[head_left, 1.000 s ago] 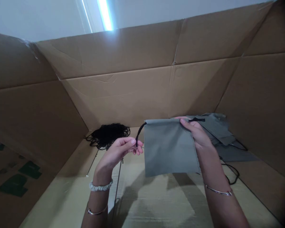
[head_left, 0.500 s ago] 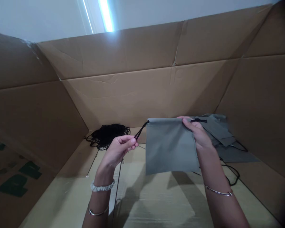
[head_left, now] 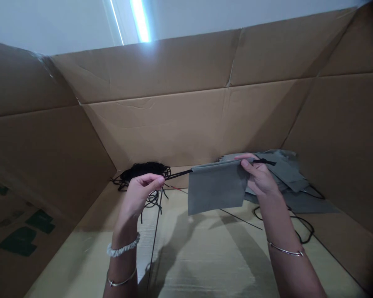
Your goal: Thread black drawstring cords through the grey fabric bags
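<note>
A small grey drawstring bag [head_left: 217, 186] hangs in front of me by its top edge. My right hand [head_left: 261, 176] pinches its upper right corner, thumb in front. From that side a short black cord end [head_left: 265, 162] sticks out past my fingers. My left hand [head_left: 144, 192] is closed on the doubled black drawstring [head_left: 178, 174], which runs taut from the bag's upper left corner. The bag's lower edge hangs free above the table.
A heap of black cords [head_left: 146, 170] lies at the back left. Several grey bags [head_left: 286, 169] are piled at the back right, with a loose black cord [head_left: 307, 225] beside them. Cardboard walls [head_left: 161, 128] enclose the pale table surface [head_left: 205, 265].
My left hand has moved left, drawing a longer stretch of drawstring out of the bag. The bag has tilted, its left corner lower. My right hand stays nearly in place.
</note>
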Action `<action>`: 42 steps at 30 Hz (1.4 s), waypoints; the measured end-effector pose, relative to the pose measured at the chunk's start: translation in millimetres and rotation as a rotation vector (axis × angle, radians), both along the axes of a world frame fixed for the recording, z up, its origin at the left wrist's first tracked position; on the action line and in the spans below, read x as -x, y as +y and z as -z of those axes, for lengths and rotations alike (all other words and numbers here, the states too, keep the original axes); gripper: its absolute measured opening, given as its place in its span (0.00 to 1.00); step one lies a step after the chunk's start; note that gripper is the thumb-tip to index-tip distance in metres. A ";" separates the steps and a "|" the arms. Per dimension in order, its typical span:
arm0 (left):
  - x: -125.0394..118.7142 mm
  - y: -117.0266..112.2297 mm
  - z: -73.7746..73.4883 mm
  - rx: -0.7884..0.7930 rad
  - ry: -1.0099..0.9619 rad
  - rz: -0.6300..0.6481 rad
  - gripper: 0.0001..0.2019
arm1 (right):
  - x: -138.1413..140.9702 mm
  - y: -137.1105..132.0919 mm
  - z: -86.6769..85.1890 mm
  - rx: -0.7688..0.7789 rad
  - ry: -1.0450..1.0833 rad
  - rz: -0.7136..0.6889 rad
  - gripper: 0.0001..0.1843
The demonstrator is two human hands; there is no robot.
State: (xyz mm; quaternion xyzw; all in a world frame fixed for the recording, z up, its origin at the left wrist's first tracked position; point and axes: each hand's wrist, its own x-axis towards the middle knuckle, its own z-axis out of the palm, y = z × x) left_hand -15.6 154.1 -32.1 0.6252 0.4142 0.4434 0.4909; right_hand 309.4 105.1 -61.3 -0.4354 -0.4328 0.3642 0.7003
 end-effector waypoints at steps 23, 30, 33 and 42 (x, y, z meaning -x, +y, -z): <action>-22.0 -34.3 -49.8 -0.617 0.741 0.573 0.11 | 98.9 -16.1 -14.2 0.014 -0.494 -0.998 0.19; -10.2 -36.0 -65.5 -0.580 0.777 0.464 0.10 | 121.5 -25.8 -9.6 -0.014 -0.237 -0.807 0.19; -7.2 -40.5 -65.5 -0.549 0.730 0.371 0.13 | 123.0 -29.7 -11.1 -0.022 -0.255 -0.714 0.19; -7.9 -46.3 -56.5 -0.486 0.699 0.333 0.19 | 122.0 -39.6 -16.8 -0.063 -0.316 -0.680 0.20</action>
